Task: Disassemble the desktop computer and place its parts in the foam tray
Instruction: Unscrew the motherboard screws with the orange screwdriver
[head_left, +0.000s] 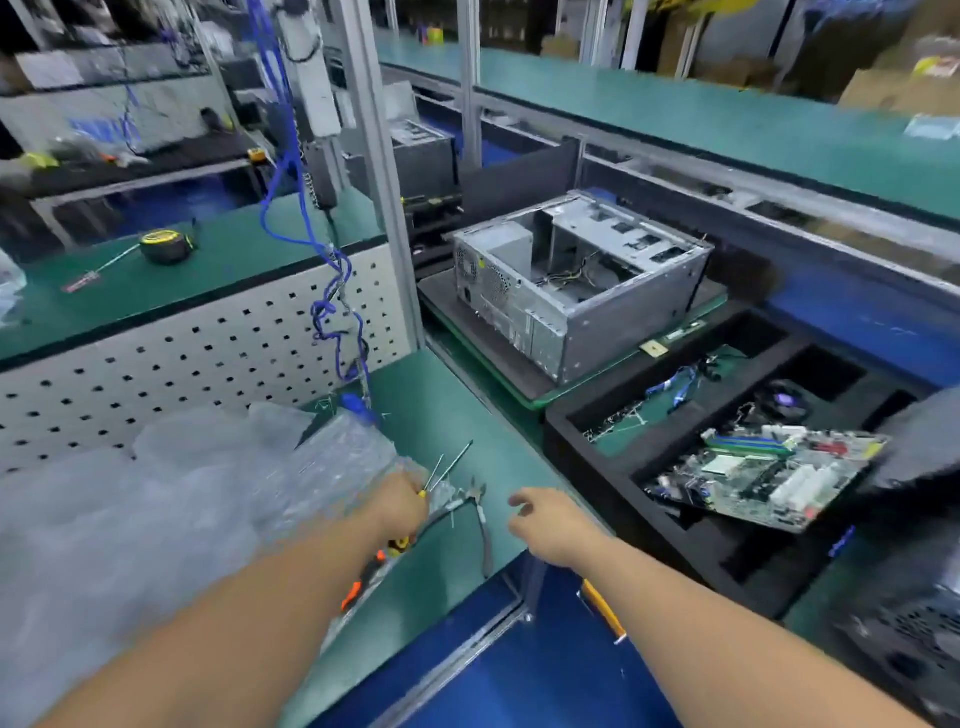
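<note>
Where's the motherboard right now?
Head view, lower right: the motherboard lies tilted in the black foam tray, in front of the open computer case.

We see the computer case on a pallet behind the foam tray, the motherboard lying tilted in the tray's near compartment, cables in the one behind; left of the tray, pliers lie on the bench, beside the plastic wrap

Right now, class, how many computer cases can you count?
2: an open gutted case on the pallet behind the foam tray, another farther back behind the post. Others may be hidden.
</note>
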